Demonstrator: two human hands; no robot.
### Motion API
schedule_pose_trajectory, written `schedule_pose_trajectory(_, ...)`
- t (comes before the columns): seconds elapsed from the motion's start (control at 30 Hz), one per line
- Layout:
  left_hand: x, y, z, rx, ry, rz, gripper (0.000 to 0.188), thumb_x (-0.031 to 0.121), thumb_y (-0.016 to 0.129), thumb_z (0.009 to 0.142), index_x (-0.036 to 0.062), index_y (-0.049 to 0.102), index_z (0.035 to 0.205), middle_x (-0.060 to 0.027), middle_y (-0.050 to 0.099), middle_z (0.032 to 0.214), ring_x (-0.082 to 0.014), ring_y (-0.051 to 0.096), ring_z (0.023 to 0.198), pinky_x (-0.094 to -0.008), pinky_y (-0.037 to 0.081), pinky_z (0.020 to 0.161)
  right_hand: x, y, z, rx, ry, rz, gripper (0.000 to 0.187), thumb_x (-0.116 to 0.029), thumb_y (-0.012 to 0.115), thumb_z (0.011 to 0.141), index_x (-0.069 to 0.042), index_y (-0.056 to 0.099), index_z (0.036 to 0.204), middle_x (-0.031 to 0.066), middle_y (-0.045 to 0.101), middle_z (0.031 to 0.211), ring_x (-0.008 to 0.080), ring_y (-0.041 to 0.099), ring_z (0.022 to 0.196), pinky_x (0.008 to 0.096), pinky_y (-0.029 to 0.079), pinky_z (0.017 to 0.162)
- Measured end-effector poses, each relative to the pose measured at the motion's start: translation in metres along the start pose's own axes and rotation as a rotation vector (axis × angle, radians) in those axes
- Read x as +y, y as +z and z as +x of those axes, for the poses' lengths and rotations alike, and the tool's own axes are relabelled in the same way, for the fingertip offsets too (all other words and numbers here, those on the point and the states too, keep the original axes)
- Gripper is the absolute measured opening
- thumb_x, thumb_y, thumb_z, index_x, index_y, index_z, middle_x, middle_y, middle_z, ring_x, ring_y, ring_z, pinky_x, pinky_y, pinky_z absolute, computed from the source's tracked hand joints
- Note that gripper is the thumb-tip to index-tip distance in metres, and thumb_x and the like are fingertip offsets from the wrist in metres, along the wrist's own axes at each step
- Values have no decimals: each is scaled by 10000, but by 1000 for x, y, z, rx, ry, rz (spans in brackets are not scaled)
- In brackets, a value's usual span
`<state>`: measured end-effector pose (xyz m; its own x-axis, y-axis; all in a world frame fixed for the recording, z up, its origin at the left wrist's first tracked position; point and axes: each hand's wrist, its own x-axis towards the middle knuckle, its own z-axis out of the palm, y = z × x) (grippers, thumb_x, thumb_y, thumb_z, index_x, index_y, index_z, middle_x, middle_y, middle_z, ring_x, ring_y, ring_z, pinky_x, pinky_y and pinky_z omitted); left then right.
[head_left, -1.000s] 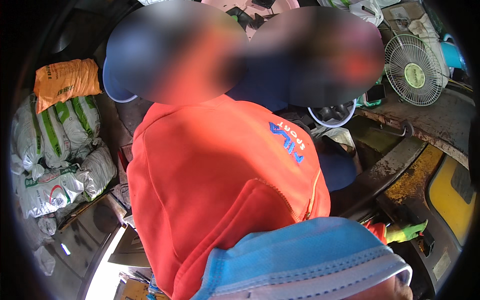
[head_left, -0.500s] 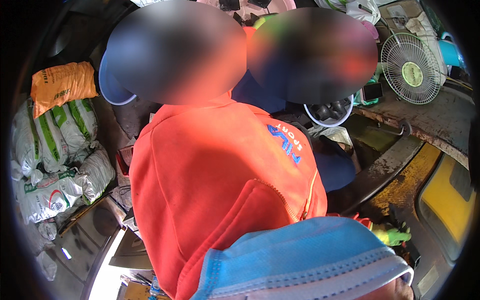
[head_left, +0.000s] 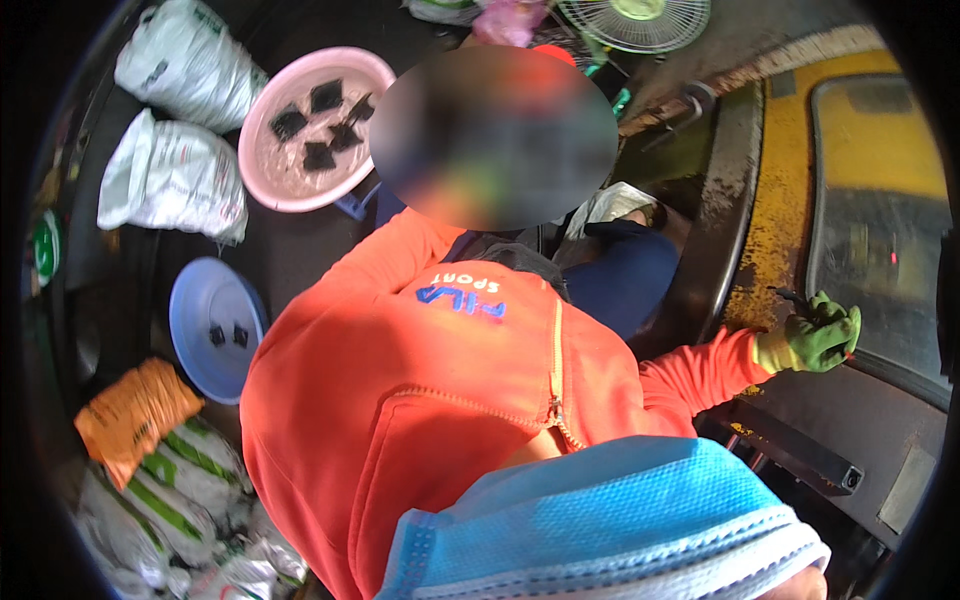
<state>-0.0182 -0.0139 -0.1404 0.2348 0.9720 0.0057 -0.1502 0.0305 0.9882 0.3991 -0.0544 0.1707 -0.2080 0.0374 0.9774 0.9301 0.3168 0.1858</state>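
My right hand (head_left: pixel 825 338), in a green and yellow glove, reaches out to the right beside the yellow machine panel (head_left: pixel 765 215). Its fingers are curled around a thin black piece (head_left: pixel 790 294) whose end sticks out toward the panel; I cannot make out its kind. My left sleeve (head_left: pixel 385 245), orange-red, runs up into a blurred patch. That patch hides my left hand and whatever it touches. A light pink basin (head_left: pixel 258 160) holding several black square pieces (head_left: pixel 326 95) is just left of the blur.
A blue basin (head_left: pixel 180 320) with two small black pieces stands at the left. White sacks (head_left: pixel 180 180) and an orange bag (head_left: pixel 135 410) lie along the left side. A fan (head_left: pixel 640 22) is at the top. A dark metal bar (head_left: pixel 800 450) juts out below my right hand.
The view has swung, bringing the pink basin and more sacks in at the left. My right arm, mostly hidden before, now shows stretched out to the right. The fan sits higher.
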Motion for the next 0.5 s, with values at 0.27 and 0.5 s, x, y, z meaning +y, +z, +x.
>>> schedule_pose_trajectory(0.27,-31,-12,-4,-81,67,518,210,218,570,959,46,659,1041,-83,695,982,-208,682,871,-339,557,782,56,-63,-37,-199,579,913,292,-268,515,1024,16,540,1089,55,467,653,147,398,492,314,413,510)
schedule_pose_trajectory(0.5,-45,-17,-1,-99,61,618,202,212,582,949,48,659,1039,-81,695,981,-206,681,870,-338,557,784,14,-88,-31,-122,597,1026,281,-300,556,963,-34,643,989,14,387,572,125,340,442,306,333,499)
